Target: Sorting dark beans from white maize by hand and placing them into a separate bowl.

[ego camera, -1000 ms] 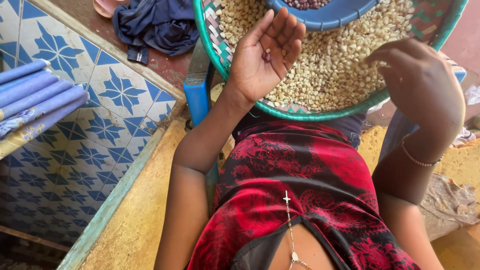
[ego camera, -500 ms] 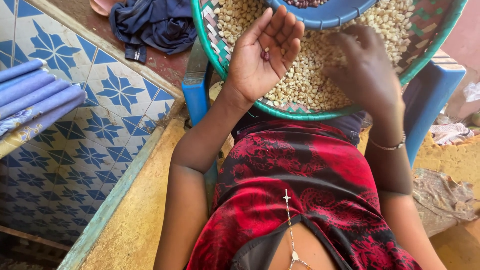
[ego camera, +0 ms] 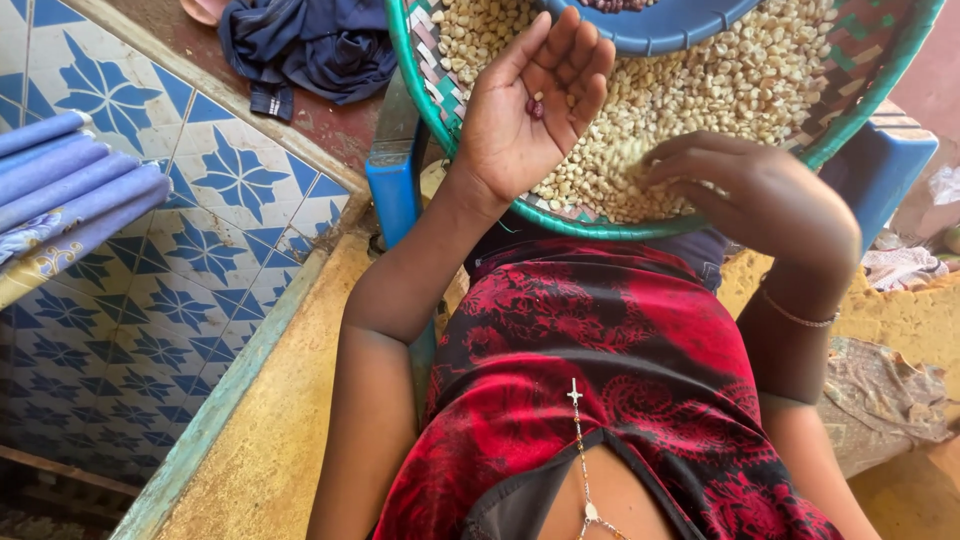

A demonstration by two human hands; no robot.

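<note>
My left hand [ego camera: 525, 120] lies palm up and fully spread over the near left rim of the round woven basket with the green edge [ego camera: 420, 85], and in the hollow of the palm, near the base of my fingers, sits one small dark red kernel [ego camera: 536, 107]; nothing grips it, it just rests there. I judge it light, hard and smooth, so it would roll off if I tipped the palm, and it is best taken by a pinch of two fingertips. Beyond my fingertips is the blue plastic bowl [ego camera: 660, 25] set on the grain. To the right of that hand spreads the heap of pale yellow dried maize kernels [ego camera: 740, 90], loose and dry, likely to slide and scatter under a push. My right hand [ego camera: 770, 200] lies palm down at the basket's near edge, fingers half curled and touching the kernels; I cannot tell whether it has any gathered underneath.
</note>
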